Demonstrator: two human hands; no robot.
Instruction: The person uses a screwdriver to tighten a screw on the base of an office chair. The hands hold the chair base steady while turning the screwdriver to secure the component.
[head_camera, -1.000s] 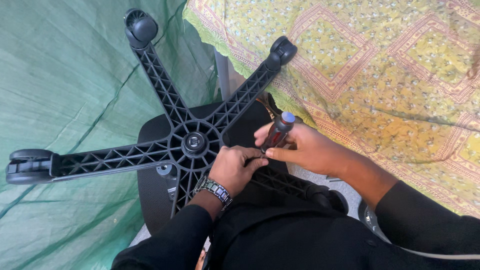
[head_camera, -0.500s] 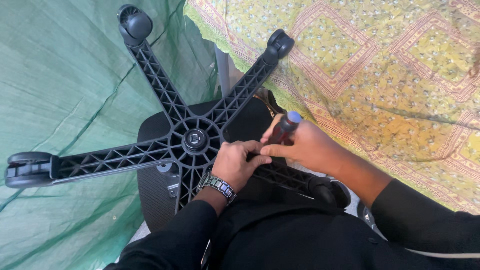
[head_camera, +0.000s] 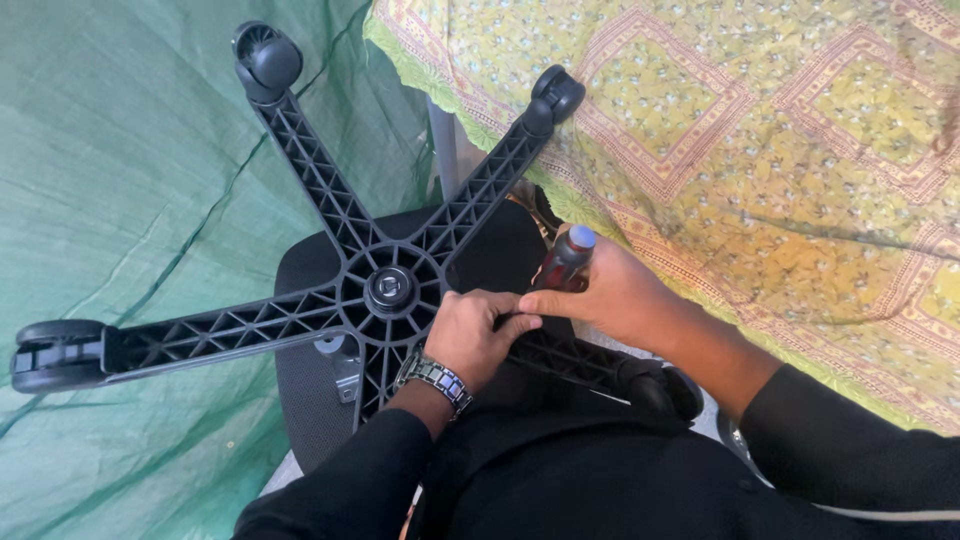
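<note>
- Right hand (head_camera: 620, 295) grips a screwdriver (head_camera: 562, 262), fingers closed round its red handle, just right of the hub.
- Left hand (head_camera: 475, 335) is curled shut on an arm of the black chair base (head_camera: 390, 290), wristwatch (head_camera: 432, 375) showing.
- Base lies upturned across the lap.
- Yellow patterned cloth (head_camera: 760, 150) lies right; green tarp (head_camera: 120, 180) left.

I see no packages, labels, signs or screens in my head-camera view at this moment.

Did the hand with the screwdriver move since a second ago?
Barely: the right hand with the screwdriver stays beside the left hand, just right of the chair base's hub.
</note>
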